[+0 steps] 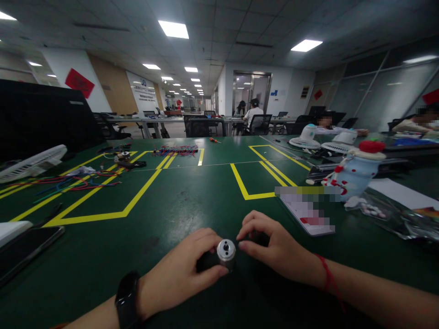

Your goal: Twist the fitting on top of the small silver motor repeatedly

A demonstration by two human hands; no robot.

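Hands (185, 269) (274, 249) grip unlabelled silver motor (226, 252)

motor (224, 254) between hands on table (192, 201), wires (73, 183) far left

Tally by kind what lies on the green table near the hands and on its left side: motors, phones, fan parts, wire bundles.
Small motor, held by left hand and right hand: 1
Dark phone: 1
White fan grille: 1
Loose wire bundles: 2
Total: 5
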